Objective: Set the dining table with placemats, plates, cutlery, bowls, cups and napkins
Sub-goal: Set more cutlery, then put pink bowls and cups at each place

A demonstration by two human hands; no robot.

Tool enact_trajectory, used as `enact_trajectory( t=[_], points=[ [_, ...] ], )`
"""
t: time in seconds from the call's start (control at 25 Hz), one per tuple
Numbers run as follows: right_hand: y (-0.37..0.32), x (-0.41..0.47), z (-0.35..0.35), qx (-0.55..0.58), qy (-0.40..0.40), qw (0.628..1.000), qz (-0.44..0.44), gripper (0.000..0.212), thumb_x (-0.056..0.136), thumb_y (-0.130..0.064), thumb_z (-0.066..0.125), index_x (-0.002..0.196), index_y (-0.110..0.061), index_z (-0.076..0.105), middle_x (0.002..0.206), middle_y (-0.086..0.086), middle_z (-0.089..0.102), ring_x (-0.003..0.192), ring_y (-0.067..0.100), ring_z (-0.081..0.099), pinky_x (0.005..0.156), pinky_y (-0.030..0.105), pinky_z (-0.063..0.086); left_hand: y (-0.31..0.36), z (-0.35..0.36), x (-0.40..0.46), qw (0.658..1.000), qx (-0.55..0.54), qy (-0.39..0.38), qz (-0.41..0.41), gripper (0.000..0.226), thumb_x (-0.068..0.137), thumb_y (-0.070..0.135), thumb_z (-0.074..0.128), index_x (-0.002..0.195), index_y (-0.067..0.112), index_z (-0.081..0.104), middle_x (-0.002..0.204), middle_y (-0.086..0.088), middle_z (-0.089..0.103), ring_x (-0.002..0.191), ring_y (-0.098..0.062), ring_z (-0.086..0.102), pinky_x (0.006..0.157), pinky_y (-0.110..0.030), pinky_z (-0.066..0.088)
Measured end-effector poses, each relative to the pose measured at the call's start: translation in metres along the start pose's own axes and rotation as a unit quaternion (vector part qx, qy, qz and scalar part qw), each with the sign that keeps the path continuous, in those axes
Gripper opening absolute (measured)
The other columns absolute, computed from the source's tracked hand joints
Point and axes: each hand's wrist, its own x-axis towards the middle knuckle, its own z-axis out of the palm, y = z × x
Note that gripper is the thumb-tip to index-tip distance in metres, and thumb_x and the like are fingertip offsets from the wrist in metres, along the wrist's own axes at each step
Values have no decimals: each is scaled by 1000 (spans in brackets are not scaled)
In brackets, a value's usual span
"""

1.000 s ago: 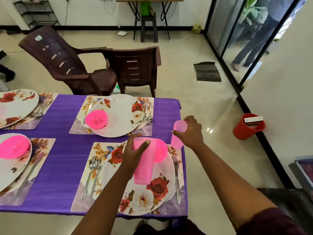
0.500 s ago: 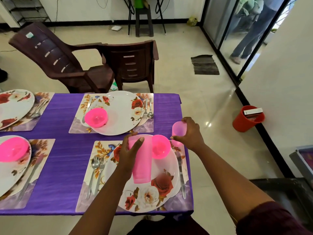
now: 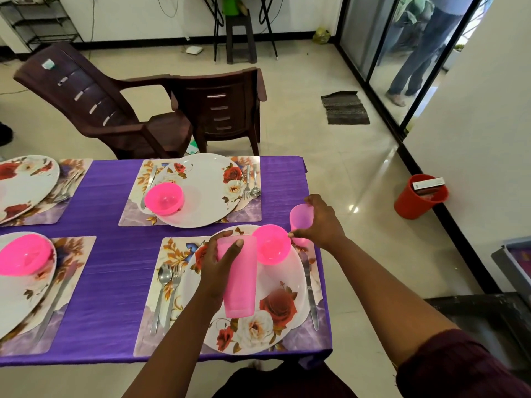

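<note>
Head view: table under a purple tablecloth, pale tiled floor beyond it, two dark brown plastic chairs at the far side, a black wire rack by the white back wall, a dark doormat by the glass sliding door, a red bucket beside the right wall with a small box on its rim. Counts: four floral placemats in view, four white rose-pattern plates, one per mat, the two left ones cut by the frame edge. Three pink bowls: one on the far plate, one on the near-left plate, one on the top of the near plate. Near placemat has a spoon and fork left of the plate, a knife right of it. Left hand fingers wrapped round a tall stack of pink cups, held above the near plate. Right hand fingers curled around a single pink cup, at the near placemat's top right corner, just beside the bowl; can't tell if it touches the table. No napkins visible.
</note>
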Motion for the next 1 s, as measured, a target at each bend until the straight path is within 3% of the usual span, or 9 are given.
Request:
enact_trajectory(
  t=[0.32,0.48,0.64,0.84,0.92,1.0],
  points=[
    [0,-7,4,-14,5,1000,15,107,49,-48,93,137,-22,37,135,1,49,121,27,44,93,38,43,-1,-3,-6,1000,-3,-16,-1,79,56,68,68,125,33,52,121,1,59,106,-21,61,70,-32,57],
    [0,-6,6,-8,4,1000,19,109,51,-47,93,139,-22,35,138,2,47,124,28,45,95,40,44,-2,-6,-8,1000,-1,-25,-3,66,67,58,67,126,34,51,120,1,58,104,-21,62,65,-29,57],
    [1,-8,6,-28,10,999,28,110,54,-61,85,143,-26,31,147,3,37,130,30,40,100,50,43,-2,-13,-8,1000,17,-26,-6,82,57,70,66,130,36,47,124,2,55,106,-20,60,71,-34,58],
    [-13,-17,10,16,234,972,33,64,86,-59,56,132,-14,50,135,8,52,120,30,50,93,46,43,0,-17,-6,999,4,-33,2,82,58,66,67,131,33,47,124,2,56,105,-19,60,69,-32,56],
    [-23,-18,12,-23,303,952,-32,51,91,-53,50,123,-13,56,125,7,58,114,27,54,90,42,43,-2,-17,-4,999,-4,-36,-5,79,61,63,69,131,34,46,124,1,56,105,-20,61,68,-32,57],
    [-41,-20,17,-69,279,948,-141,38,94,-45,52,118,-16,58,121,5,59,113,22,52,92,37,41,-3,-18,-3,999,5,-40,2,83,60,60,74,132,35,42,123,6,56,104,-18,61,66,-29,57]
  ],
)
